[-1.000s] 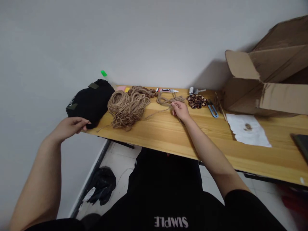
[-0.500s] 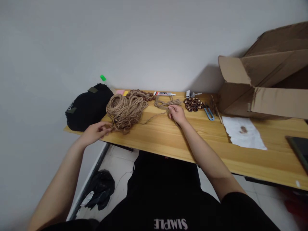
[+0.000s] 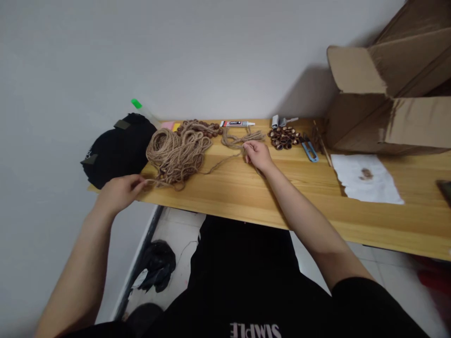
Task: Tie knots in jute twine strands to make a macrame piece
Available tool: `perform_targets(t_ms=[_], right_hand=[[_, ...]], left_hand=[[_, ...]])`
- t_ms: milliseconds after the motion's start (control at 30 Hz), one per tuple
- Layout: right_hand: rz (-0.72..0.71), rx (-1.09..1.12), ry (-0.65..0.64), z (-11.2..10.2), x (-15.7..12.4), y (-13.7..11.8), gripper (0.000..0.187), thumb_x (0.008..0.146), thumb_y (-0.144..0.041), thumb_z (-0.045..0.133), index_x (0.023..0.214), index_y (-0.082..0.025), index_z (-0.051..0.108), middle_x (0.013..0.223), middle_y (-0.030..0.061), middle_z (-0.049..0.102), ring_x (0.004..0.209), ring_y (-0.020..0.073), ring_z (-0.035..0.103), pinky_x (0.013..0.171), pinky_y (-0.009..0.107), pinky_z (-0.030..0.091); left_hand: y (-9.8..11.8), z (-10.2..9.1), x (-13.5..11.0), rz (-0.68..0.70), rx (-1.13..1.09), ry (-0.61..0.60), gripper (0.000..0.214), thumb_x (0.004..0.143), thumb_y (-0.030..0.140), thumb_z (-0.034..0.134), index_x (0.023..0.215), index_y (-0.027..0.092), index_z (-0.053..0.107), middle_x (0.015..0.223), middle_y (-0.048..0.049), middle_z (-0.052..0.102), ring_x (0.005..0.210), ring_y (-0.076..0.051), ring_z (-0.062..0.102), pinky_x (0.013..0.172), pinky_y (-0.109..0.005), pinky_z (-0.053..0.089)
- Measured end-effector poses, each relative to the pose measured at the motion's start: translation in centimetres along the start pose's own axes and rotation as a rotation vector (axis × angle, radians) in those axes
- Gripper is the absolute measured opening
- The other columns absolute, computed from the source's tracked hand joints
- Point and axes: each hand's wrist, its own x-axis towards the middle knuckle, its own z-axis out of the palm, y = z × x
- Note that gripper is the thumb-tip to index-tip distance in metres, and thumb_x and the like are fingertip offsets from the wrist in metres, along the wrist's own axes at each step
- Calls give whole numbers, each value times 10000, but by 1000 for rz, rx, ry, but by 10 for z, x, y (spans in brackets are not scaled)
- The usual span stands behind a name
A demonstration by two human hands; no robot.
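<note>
A big tangled heap of brown twine [image 3: 179, 157] lies on the left part of the wooden table. At its left side my left hand [image 3: 121, 190] pinches a strand of the twine and holds it out from the heap. My right hand [image 3: 257, 154] is closed on another strand, which runs from the heap across the tabletop to its fingertips and hangs on below the hand. Just behind that hand lies a small looped bundle of twine [image 3: 243, 137]. Brown hollow nut shells [image 3: 283, 137] sit in a pile to its right.
Blue-handled thread snips [image 3: 309, 149] and a thin stick [image 3: 323, 143] lie right of the shells. A glue tube [image 3: 237, 124] rests by the wall. Farther right are a white paper sheet [image 3: 380, 188] and a large open cardboard box [image 3: 359, 122]. A black cap-like bag [image 3: 118, 150] stands far left.
My left hand has moved left and drawn a strand out from the heap's edge. My right hand stays at nearly the same spot on the table. The view has shifted slightly.
</note>
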Motion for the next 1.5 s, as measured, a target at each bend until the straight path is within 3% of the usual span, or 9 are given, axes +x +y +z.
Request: perform_targets(t_ms=[100,200,300,467,667,1100,1500], right_hand=[[-9,0,4,1,0,1,282,824,-343,461,811,-128,644,386,-34,498,429,121,515,522,221,418],[-19,-6,7,1,0,2,292,824,-350,459,819,-127,647,386,-31,500,421,123,510,514,227,420],[-31,-15,19,1,0,2,290,823,-353,460,805,-130,645,381,-32,494,422,125,511,503,225,417],[-37,-16,20,2,1,4,310,825,-386,460,789,-134,636,378,-35,490,420,122,512,504,225,424],[-38,-22,27,4,3,9,308,827,-385,470,809,-126,636,393,-28,503,464,134,543,558,246,448],[-24,-17,36,4,3,8,281,824,-349,476,821,-119,638,401,-26,503,456,132,535,553,250,445],[-17,-27,28,3,0,1,258,829,-335,484,813,-122,630,392,-39,480,442,125,522,570,254,447]], left_hand=[[-22,-1,-16,-145,4,78,359,764,475,384,830,218,626,688,-28,640,643,-196,568,567,-245,359],[-38,4,-31,-238,-79,73,320,741,470,380,738,229,589,606,0,615,585,-178,563,563,-246,378],[-46,15,-40,-254,-201,48,286,710,443,382,709,219,559,615,-9,620,609,-183,593,616,-262,426],[-54,41,-44,-238,-335,113,322,654,467,397,710,201,570,722,-58,642,665,-211,618,693,-304,480],[-57,62,-51,-306,-510,55,408,586,519,492,777,184,624,698,-44,651,608,-191,603,623,-291,488],[-59,71,-55,-346,-687,84,258,468,383,630,645,197,624,678,-20,674,602,-178,621,642,-304,525],[-66,83,-61,-463,-965,142,321,437,332,703,702,167,625,652,-6,642,610,-140,580,671,-278,481]])
